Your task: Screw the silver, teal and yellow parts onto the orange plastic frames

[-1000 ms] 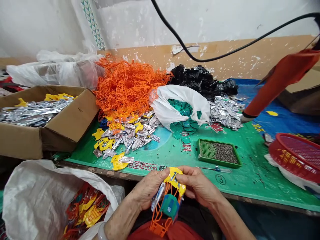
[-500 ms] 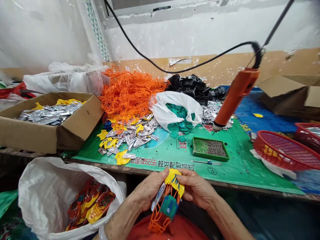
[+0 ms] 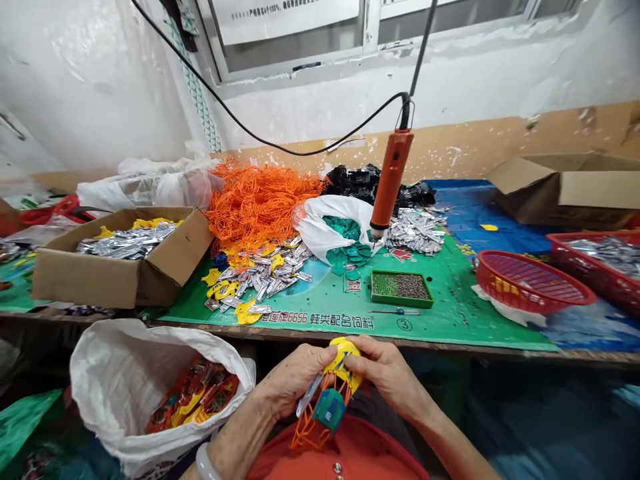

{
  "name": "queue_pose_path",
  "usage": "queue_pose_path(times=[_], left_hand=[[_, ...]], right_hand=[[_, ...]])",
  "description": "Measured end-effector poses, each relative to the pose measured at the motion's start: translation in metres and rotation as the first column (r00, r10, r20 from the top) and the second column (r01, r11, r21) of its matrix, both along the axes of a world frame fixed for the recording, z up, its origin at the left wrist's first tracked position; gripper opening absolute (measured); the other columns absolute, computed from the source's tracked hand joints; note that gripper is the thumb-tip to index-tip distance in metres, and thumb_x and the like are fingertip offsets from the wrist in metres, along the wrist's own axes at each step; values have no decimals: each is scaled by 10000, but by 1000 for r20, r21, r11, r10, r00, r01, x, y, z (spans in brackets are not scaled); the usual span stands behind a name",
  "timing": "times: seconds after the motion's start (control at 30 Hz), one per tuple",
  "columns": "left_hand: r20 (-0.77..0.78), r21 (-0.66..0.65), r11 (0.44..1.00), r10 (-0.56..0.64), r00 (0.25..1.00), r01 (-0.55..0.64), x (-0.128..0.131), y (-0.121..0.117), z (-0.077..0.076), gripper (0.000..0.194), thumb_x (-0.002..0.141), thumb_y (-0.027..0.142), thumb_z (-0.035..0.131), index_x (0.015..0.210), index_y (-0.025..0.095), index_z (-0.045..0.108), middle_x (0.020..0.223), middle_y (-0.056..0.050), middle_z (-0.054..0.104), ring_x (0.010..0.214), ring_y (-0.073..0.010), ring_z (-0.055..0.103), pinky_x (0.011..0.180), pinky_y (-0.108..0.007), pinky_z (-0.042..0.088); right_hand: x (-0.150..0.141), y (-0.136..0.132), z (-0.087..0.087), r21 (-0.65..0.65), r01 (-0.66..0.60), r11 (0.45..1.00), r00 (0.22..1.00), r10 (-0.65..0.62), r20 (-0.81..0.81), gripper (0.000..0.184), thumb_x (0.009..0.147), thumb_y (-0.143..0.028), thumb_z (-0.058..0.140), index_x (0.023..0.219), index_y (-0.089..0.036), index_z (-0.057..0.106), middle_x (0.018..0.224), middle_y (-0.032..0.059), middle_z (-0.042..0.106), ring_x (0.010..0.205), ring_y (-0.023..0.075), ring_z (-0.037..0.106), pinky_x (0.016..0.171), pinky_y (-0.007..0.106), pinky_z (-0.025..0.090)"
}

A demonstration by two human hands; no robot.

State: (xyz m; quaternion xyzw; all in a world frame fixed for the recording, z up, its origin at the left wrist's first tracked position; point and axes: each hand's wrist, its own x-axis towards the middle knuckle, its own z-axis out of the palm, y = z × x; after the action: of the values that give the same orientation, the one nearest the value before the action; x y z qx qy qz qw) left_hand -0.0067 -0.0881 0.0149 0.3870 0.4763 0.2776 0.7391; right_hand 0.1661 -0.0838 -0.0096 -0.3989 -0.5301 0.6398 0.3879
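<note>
Both my hands grip one small plastic toy assembly (image 3: 327, 400) low in the view, over my lap. It has a yellow cap on top, an orange wire-like frame, a green block and a silver strip. My left hand (image 3: 290, 380) holds its left side with fingers closed on it. My right hand (image 3: 383, 373) pinches the yellow cap from the right. An orange electric screwdriver (image 3: 389, 180) hangs on a black cable above the table, apart from both hands.
On the green mat (image 3: 450, 313) lie a green screw tray (image 3: 401, 289), a small screwdriver (image 3: 395, 311), silver and yellow parts (image 3: 260, 277), an orange frame pile (image 3: 257, 200) and green pieces in a white bag (image 3: 345, 233). Cardboard box (image 3: 120, 267) left, red basket (image 3: 527, 281) right, white sack (image 3: 150, 387) below left.
The view has tilted up and pulled back, so the window shows. The hanging screwdriver has swung left, toward the table's middle. Both hands keep hold of the toy assembly.
</note>
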Motion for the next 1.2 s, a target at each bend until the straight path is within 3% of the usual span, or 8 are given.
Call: queue_pose_path(times=[0.17,0.43,0.6,0.77,0.87,1.0,1.1,1.2], left_hand=[[38,28,995,94,995,-95,6,8,-3,515,692,601,650,735,88,675,571,-9,587,488,-94,462,503,-217,341],[139,-52,981,190,972,-185,19,22,-19,519,737,600,607,861,104,698,670,-45,647,593,-138,550,585,-240,417],[158,125,990,43,987,-63,16,35,-14,387,828,445,593,964,102,708,825,-72,684,760,-154,559,703,-240,415],[222,70,997,16,975,-32,16,53,-14,304,798,373,649,960,125,720,792,-50,681,766,-147,558,720,-233,410],[224,26,996,81,971,-89,20,61,-11,282,748,380,693,791,105,737,703,-41,658,662,-121,539,646,-215,404],[224,-38,985,172,959,-168,28,68,-6,310,679,378,744,714,71,726,658,-57,650,591,-118,543,573,-211,399],[270,-87,978,207,940,-191,37,71,-4,333,695,376,727,758,49,721,635,-79,654,567,-134,572,553,-221,409],[299,-114,975,217,929,-190,42,74,-4,320,719,340,713,844,45,715,680,-107,677,598,-161,614,566,-237,435]], right_hand=[[-6,0,0,272,175,946,963,-222,153,283,821,-359,565,1018,-191,680,921,44,619,847,171,554,771,280,449],[-1,15,-2,234,212,949,941,-262,213,222,849,-347,522,944,-168,612,813,30,619,727,157,563,660,267,452],[1,27,-6,518,149,842,882,-350,315,154,883,-272,478,964,-182,574,867,50,577,804,171,555,732,296,455],[1,40,-14,563,132,816,865,-372,336,170,873,-244,484,1020,-188,549,888,64,580,822,192,565,739,327,474],[1,49,-10,455,175,873,898,-330,290,176,845,-268,526,1003,-193,547,881,49,588,807,179,570,734,316,472],[4,64,1,11,191,982,976,-191,108,284,736,-365,663,906,-183,526,747,-13,573,641,119,539,572,236,442],[10,76,9,-220,110,969,991,-123,-48,378,648,-413,734,845,-173,519,643,-51,536,508,74,465,430,184,354],[15,81,10,-285,116,951,985,-147,-88,467,558,-392,791,882,-175,534,688,-38,573,523,82,487,409,178,355]])
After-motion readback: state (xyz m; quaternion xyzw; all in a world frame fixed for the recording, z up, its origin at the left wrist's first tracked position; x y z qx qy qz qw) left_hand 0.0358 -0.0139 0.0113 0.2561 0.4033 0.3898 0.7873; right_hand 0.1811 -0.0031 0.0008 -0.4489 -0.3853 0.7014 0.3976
